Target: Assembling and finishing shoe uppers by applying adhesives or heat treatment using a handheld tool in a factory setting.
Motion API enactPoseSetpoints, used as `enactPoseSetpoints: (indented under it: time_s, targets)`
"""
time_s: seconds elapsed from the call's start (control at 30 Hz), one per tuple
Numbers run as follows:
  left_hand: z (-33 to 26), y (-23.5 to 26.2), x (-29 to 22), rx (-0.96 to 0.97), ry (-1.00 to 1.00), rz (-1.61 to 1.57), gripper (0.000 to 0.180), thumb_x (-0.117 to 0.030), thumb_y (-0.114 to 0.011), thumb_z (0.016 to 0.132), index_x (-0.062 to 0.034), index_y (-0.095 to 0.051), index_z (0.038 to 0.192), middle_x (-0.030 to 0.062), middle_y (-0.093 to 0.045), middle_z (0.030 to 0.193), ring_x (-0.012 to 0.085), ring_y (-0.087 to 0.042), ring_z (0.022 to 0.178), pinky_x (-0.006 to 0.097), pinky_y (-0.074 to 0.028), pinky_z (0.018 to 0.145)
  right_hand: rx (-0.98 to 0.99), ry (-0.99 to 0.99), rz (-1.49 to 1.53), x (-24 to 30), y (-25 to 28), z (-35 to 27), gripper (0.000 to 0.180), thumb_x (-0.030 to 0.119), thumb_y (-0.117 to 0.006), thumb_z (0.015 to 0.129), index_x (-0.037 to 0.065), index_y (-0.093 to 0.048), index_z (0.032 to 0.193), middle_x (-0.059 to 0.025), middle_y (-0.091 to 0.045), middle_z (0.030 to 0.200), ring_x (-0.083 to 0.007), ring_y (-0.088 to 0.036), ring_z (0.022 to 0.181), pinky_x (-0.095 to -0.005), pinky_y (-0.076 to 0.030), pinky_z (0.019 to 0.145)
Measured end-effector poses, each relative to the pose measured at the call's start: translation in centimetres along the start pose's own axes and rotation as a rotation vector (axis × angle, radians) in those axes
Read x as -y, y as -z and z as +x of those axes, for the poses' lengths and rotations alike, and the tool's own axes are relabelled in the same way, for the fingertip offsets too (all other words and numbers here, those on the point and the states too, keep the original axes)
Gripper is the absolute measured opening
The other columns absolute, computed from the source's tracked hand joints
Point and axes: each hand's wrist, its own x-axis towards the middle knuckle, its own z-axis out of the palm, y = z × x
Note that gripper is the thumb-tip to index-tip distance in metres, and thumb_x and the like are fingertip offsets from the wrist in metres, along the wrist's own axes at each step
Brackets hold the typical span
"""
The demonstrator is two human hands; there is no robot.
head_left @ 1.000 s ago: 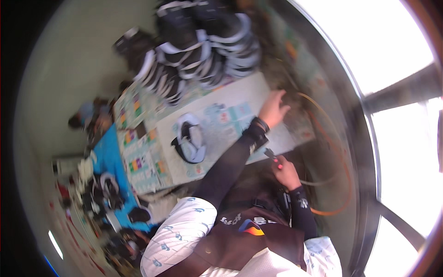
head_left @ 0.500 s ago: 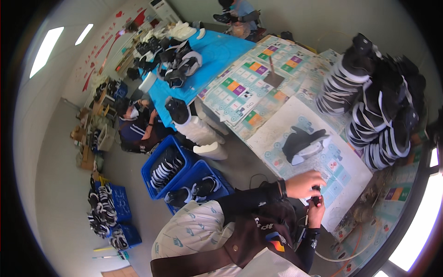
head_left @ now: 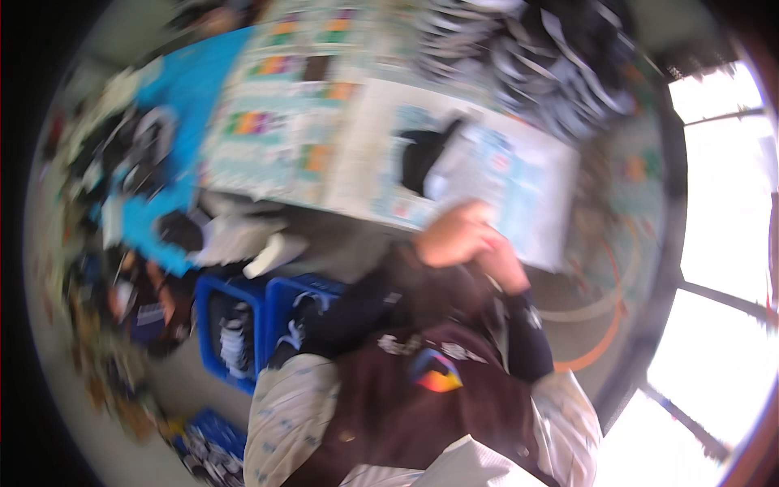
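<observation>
My left hand [head_left: 453, 237] and my right hand [head_left: 501, 264] are together in front of my apron, at the near edge of the table. Motion blur smears the fingers of both, and whatever may be between them cannot be made out. Just beyond the hands, a black and white shoe upper [head_left: 422, 162] lies on a pale board [head_left: 365, 178]. Neither hand appears to touch it.
Stacked black and white shoe uppers [head_left: 560, 73] stand at the far right of the table. Left of my arm are blue crates [head_left: 264, 325] with shoes. A blue table cover [head_left: 191, 89] bears more shoe parts. Orange tubing [head_left: 604, 349] hangs at the right; a person [head_left: 146, 308] sits at the left.
My view has swung right and down, so the table and crates shift left in the picture. Earlier both hands were at a small dark object; now blur hides it. The shoe upper stays on the board.
</observation>
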Motion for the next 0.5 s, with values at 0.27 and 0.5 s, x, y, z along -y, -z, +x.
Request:
enactPoseSetpoints:
  time_s: [0.27,0.5]
  targets:
    - [1.6,0.9,0.4,0.083,0.167,0.067,0.025,-0.015,-0.081,0.085,-0.0144,-0.082,0.109,0.0073,-0.055,0.089,0.026,-0.057,0.087,0.037,-0.049,0.079,0.016,-0.159,-0.234,0.6,0.3,2.6,0.026,0.021,-0.061,0.092,0.005,-0.067,0.112,-0.0253,-0.073,0.101,-0.0477,-0.069,0.096,-0.0557,-0.056,0.083]
    - [2.5,1.2,0.2,0.112,0.263,0.1,0.02,-0.016,-0.079,0.087,-0.0127,-0.082,0.107,0.0081,-0.056,0.091,0.0275,-0.058,0.09,0.038,-0.049,0.081,0.046,-0.113,-0.229,-0.6,0.4,4.0,0.024,0.018,-0.06,0.091,0.002,-0.065,0.108,-0.0274,-0.072,0.097,-0.048,-0.07,0.095,-0.0569,-0.056,0.084]
